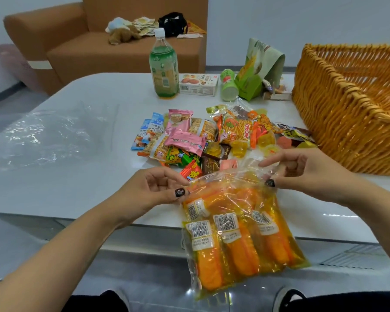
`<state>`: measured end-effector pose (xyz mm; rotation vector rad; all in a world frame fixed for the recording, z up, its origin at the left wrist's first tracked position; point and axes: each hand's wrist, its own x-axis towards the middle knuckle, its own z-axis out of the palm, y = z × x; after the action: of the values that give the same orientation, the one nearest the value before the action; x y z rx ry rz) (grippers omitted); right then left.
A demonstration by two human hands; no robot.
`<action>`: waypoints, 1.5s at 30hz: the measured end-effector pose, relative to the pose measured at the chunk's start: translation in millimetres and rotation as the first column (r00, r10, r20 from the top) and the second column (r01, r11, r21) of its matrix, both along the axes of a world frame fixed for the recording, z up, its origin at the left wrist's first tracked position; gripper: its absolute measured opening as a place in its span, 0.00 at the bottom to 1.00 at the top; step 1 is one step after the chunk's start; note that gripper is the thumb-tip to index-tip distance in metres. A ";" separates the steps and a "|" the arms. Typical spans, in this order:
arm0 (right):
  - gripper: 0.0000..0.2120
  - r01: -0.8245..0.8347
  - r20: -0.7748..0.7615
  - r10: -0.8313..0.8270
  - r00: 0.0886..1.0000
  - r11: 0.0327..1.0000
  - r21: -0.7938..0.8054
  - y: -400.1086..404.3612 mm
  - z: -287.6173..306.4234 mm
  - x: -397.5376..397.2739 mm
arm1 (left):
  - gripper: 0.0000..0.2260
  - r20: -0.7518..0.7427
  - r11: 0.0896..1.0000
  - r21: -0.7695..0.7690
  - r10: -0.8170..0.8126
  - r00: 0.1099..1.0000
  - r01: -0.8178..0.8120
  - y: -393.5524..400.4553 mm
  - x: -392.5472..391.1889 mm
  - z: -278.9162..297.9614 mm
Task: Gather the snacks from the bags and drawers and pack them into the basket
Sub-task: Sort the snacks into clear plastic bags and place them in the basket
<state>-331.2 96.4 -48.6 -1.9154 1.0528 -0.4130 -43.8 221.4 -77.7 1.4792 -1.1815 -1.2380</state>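
Note:
A clear zip bag [239, 230] full of orange sausage-like snack packs hangs over the table's near edge. My left hand [160, 188] pinches the bag's top left corner. My right hand [302, 174] pinches its top right corner. A heap of small snack packets [203, 138] and jelly cups lies on the white table [88, 181] behind the bag. The large woven orange basket [338, 113] stands at the right; what shows of its inside holds nothing.
A green drink bottle [163, 68], a biscuit box [198, 84], a green can [229, 87] lying on its side and a green paper bag [257, 70] stand at the table's far side. An empty clear plastic bag [38, 136] lies left. A brown sofa [81, 41] sits behind.

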 end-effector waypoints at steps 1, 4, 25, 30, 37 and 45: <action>0.16 -0.007 -0.026 0.006 1.000 0.999 -0.042 0.3 -0.4 1.6 | 0.10 0.045 1.000 0.024 0.012 0.999 -0.013 -0.6 -0.5 0.3; 0.16 0.011 -0.070 -0.020 0.997 0.991 -0.135 2.6 -3.3 7.5 | 0.15 0.099 0.992 0.115 0.039 0.994 -0.050 -1.7 -5.3 3.7; 0.16 0.233 0.078 -0.249 0.965 0.957 0.172 20.7 -13.5 18.7 | 0.16 0.173 0.855 0.517 -0.072 0.982 -0.029 10.6 -28.4 0.6; 0.20 0.316 0.197 -0.391 0.899 0.891 0.327 23.6 -16.7 15.3 | 0.09 -0.045 0.921 0.368 0.156 0.987 -0.129 9.5 -28.8 1.0; 0.20 0.172 0.420 -0.393 0.818 0.864 0.473 29.4 -4.2 11.3 | 0.13 -0.135 0.933 0.164 0.343 0.930 -0.320 6.6 -24.0 19.8; 0.27 -0.092 0.632 -0.196 0.750 0.915 0.392 30.0 9.2 13.7 | 0.26 -0.412 0.937 0.105 0.345 0.844 -0.332 12.4 -20.0 34.9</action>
<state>-317.5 126.4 -39.4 -1.2088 0.6385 -0.7782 -63.7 233.8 -42.8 1.2807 -0.5811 -1.2471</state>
